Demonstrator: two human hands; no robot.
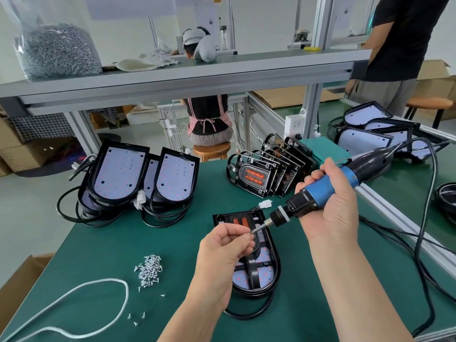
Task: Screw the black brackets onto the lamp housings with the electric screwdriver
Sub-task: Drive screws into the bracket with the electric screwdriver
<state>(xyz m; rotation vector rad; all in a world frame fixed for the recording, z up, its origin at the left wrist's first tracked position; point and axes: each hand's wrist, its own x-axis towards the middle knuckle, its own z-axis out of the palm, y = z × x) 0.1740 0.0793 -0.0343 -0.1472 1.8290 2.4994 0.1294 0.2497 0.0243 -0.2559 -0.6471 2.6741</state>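
Observation:
A black lamp housing (267, 275) lies flat on the green table in front of me, with a black bracket (253, 269) resting across its white LED board. My right hand (330, 206) grips the blue and black electric screwdriver (320, 191), held slanting down to the left above the housing. My left hand (229, 245) pinches a small screw (249, 233) at the tip of the screwdriver bit. A heap of loose silver screws (149, 270) lies on the table to the left.
Stacked lamp housings (138, 178) with black cables stand at the back left. A row of black brackets (269, 169) leans at the back centre. More housings (377, 132) lie far right. A white cord (74, 307) loops near the front. A bag of screws (56, 48) sits on the shelf.

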